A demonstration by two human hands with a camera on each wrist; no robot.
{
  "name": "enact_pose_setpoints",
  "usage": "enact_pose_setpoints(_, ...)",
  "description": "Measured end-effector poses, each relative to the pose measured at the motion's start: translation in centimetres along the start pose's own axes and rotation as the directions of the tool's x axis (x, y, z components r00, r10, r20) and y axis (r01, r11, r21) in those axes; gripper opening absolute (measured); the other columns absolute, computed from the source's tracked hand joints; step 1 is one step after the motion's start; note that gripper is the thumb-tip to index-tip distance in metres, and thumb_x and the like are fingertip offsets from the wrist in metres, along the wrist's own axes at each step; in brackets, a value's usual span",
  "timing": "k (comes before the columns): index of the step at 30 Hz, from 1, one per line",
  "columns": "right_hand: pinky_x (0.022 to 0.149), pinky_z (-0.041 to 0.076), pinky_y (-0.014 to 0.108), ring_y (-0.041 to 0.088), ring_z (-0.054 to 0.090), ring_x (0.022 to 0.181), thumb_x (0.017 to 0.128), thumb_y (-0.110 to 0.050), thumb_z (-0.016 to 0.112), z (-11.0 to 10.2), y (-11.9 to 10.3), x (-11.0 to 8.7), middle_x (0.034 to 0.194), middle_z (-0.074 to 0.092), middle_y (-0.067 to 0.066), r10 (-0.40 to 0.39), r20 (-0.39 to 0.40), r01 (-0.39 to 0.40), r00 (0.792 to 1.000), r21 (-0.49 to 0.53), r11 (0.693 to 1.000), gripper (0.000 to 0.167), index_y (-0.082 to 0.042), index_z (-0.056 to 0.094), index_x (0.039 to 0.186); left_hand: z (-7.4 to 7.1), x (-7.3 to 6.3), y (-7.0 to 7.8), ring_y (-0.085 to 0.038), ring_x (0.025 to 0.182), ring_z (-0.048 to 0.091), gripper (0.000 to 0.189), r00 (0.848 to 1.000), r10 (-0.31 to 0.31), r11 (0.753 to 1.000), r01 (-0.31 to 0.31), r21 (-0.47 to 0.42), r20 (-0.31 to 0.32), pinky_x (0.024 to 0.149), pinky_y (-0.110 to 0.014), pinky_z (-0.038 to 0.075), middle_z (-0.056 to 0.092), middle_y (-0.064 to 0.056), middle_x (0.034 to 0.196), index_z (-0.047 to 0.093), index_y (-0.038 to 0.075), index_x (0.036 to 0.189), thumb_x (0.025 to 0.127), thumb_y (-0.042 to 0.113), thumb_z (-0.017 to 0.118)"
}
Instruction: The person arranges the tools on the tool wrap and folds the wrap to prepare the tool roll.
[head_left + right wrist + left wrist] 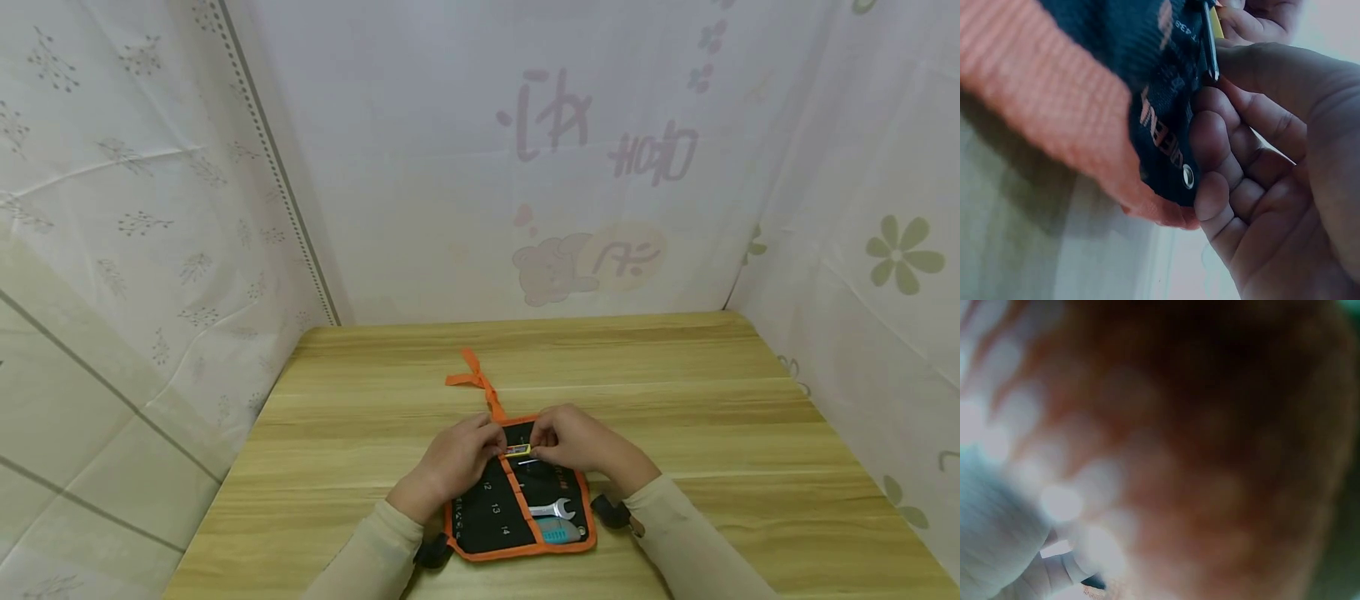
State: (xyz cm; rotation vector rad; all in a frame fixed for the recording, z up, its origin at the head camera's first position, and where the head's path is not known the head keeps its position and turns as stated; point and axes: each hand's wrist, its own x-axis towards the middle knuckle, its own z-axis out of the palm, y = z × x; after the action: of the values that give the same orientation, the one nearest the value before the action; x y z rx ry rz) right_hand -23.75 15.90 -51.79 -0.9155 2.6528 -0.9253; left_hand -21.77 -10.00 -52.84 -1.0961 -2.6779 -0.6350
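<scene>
A black tool roll (480, 521) with orange edging lies unrolled on the table. At its upper pocket, both hands meet over a small flat yellow-edged piece (517, 450). My right hand (577, 437) pinches the right end of this piece between thumb and fingers. Curled fingers of my left hand (461, 458) grip the orange pocket hem by its left end. Just below, a thin metal shaft (1210, 53) sticks out of a pocket. An open-end wrench (553, 509) and a teal-handled tool (558, 531) sit in lower pockets. Blur covers most of the left wrist view.
An orange tie strap (487, 392) runs from the roll's top edge toward the back of the wooden table (637, 375). Printed curtains (420, 208) hang behind and at both sides. A black device (611, 512) is worn at the right wrist.
</scene>
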Motion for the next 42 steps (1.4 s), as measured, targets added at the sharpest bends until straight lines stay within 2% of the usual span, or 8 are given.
enact_pose_setpoints(15, 0.063, 0.053, 0.026, 0.002, 0.058, 0.068, 0.094, -0.019, 0.082, 0.6, -0.4, 0.5, 0.08, 0.062, -0.017, -0.019, -0.009, 0.019, 1.0, -0.021, 1.0, 0.012, -0.025, 0.075, 0.087, 0.0, 0.1, 0.0, -0.005, 0.077, 0.05, 0.014, 1.0, 0.021, 1.0, -0.021, -0.003, -0.007, 0.068, -0.024, 0.049, 0.051, 0.013, 0.09, 0.066, 0.026, 0.094, 0.1, 0.016, 0.074)
enact_pose_setpoints(26, 0.063, 0.053, 0.025, 0.002, 0.059, 0.068, 0.094, -0.017, 0.081, 1.0, -1.0, 0.7, 0.08, 0.061, -0.016, -0.038, -0.003, 0.038, 0.999, 0.017, 0.999, 0.013, -0.025, 0.074, 0.086, 0.1, 0.0, 0.1, -0.006, 0.079, 0.051, 0.01, 0.998, 0.062, 0.998, -0.061, 0.023, -0.025, 0.069, -0.024, 0.049, 0.053, 0.011, 0.091, 0.069, 0.025, 0.096, 0.1, 0.017, 0.075)
enact_pose_setpoints(42, 0.063, 0.052, 0.025, 0.002, 0.057, 0.069, 0.094, -0.017, 0.082, 1.0, -1.1, 0.6, 0.083, 0.061, -0.017, -0.038, -0.005, 0.038, 0.999, -0.006, 0.999, 0.007, -0.019, 0.079, 0.088, 0.1, -0.1, 0.3, -0.006, 0.08, 0.051, 0.014, 0.999, 0.046, 0.999, -0.046, 0.014, -0.003, 0.069, -0.023, 0.048, 0.052, 0.012, 0.091, 0.068, 0.026, 0.095, 0.099, 0.015, 0.076)
